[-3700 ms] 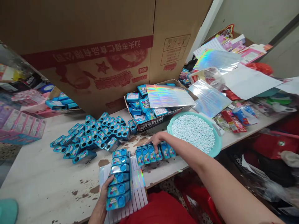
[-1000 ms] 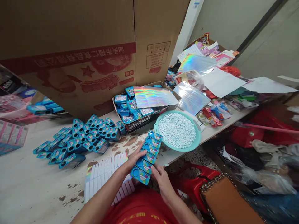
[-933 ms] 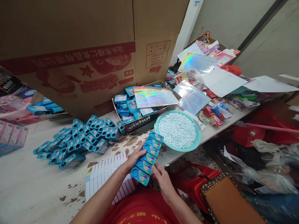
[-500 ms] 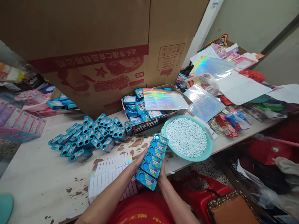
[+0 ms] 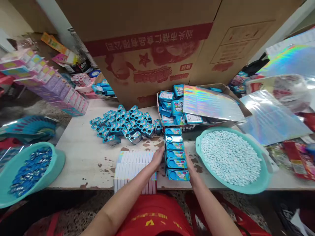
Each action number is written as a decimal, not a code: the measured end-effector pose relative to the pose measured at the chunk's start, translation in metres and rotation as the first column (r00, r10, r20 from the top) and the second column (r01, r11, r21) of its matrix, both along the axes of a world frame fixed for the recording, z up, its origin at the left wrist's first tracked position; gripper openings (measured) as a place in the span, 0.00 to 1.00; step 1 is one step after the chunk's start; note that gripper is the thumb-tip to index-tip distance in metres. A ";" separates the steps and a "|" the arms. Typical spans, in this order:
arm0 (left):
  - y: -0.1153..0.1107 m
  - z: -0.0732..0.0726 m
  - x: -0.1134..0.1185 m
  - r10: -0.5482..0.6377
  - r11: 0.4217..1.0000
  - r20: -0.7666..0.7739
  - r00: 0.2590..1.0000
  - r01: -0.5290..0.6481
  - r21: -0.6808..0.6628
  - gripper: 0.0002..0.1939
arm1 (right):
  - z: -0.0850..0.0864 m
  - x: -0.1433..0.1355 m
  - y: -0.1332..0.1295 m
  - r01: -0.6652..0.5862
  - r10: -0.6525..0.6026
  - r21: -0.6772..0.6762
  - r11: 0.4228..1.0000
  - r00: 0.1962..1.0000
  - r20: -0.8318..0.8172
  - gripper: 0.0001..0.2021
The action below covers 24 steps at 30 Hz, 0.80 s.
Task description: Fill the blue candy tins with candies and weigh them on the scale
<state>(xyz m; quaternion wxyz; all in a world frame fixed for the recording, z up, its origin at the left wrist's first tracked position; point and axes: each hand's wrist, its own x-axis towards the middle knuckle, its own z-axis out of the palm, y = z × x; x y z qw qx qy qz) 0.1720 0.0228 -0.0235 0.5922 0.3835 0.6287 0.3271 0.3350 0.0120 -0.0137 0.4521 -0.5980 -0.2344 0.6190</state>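
Note:
A row of several small blue boxes with round windows stands over the table's front part, pressed between my two hands. My left hand holds the row's left side, and my right hand holds its right side, fingers partly hidden. Just left of my left hand lies a sheet of white strips with a shiny rim. More blue boxes with dark round openings are grouped behind it. A turquoise basin of pale tablets sits to the right of my right hand.
Behind the row, a carton of blue boxes carries a silvery sheet. A tall cardboard box stands at the back. At left are a turquoise basin of blue wrapped pieces and stacked pink and purple boxes.
The view has turned left, bringing the left basin into sight. The row of boxes, tilted before, now runs nearly straight away from me, still between both hands.

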 end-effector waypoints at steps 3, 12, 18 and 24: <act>-0.009 0.004 -0.075 -0.007 0.999 -0.437 0.899 0.020 0.025 0.15 | -0.016 0.008 -0.045 0.231 -0.225 -0.159 0.960 0.973 0.056 0.32; -0.026 -0.001 -0.211 -0.073 0.992 -0.805 0.588 -0.039 -0.118 0.22 | -0.039 0.018 -0.161 -0.175 0.219 -0.168 0.970 0.930 0.295 0.25; -0.023 -0.015 -0.198 -0.096 0.993 -0.760 0.643 0.010 -0.117 0.07 | -0.003 -0.033 -0.125 -0.663 0.529 0.171 0.729 0.703 0.475 0.13; -0.058 -0.005 -0.177 -0.058 0.998 -0.612 0.789 0.048 -0.033 0.13 | 0.001 -0.130 -0.070 -0.691 0.322 0.493 0.529 0.701 0.637 0.14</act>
